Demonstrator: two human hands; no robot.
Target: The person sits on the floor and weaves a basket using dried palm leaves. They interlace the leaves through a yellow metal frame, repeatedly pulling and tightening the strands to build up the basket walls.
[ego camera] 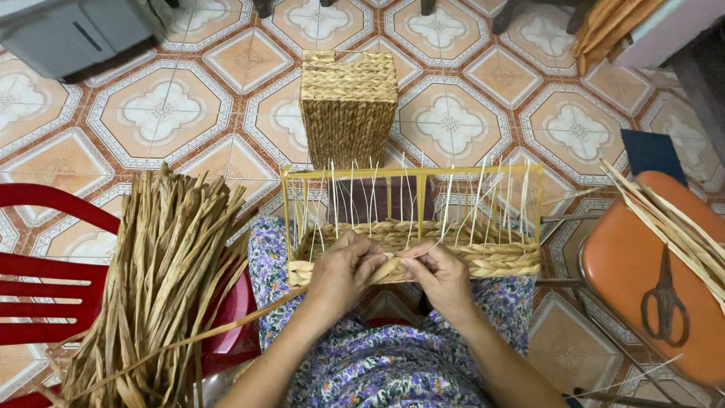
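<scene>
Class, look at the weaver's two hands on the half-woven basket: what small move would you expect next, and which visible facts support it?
Probably pulling the strand snug and passing it behind the next upright spoke. Both the left hand and the right hand pinch it at the top of the woven rows, and bare spokes stand above on the frame.

No packages, labels, signs or screens here.
From where I stand, nothing in sight carries print or a display, and nothing is wrapped or boxed for sale.
</scene>
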